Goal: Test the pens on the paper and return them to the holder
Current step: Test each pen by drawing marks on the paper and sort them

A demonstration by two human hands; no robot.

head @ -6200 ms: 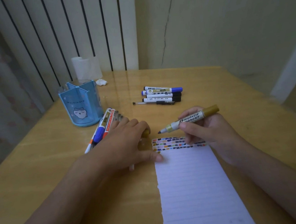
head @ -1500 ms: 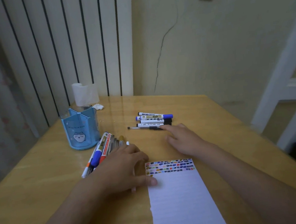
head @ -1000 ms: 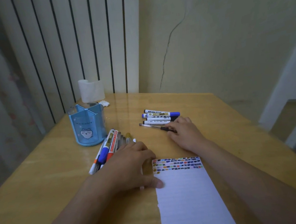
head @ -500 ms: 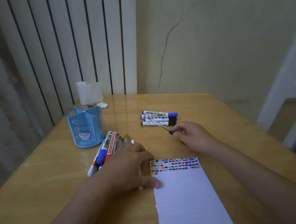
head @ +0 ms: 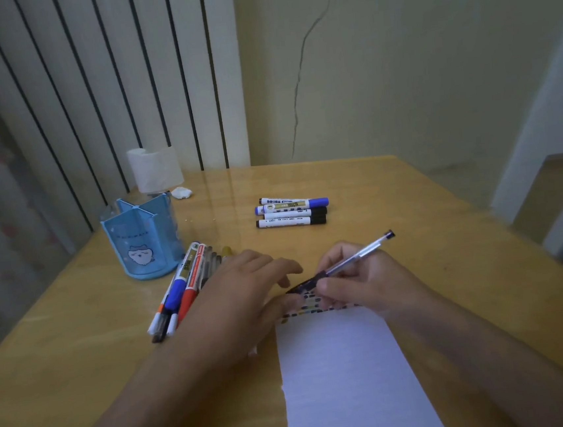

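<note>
One clear-barrelled pen (head: 356, 259) is pinched in the right hand (head: 365, 279) in the head view, fingers and thumb curled round the dark grip near the tip, the capped rear end slanting up and away to the right. Its tip is held just over the top edge of the paper (head: 343, 372), where rows of small coloured test marks (head: 311, 305) are seen. The left hand (head: 243, 296) is laid beside the sheet's top left corner with fingers loosely spread, gripping nothing; whether it presses the paper or only the table (head: 428, 219) cannot be told. Under and beside that hand a bundle of pens (head: 184, 288) is lain, near the blue holder (head: 143, 240), in which no pens can be seen. Four markers (head: 292, 211) are lined up farther back, well apart from both hands. The pen is judged light, stiff and smooth, so a hold low on the grip is best for a controlled stroke. The sheet is judged thin and liable to slide, so it should be steadied.
</note>
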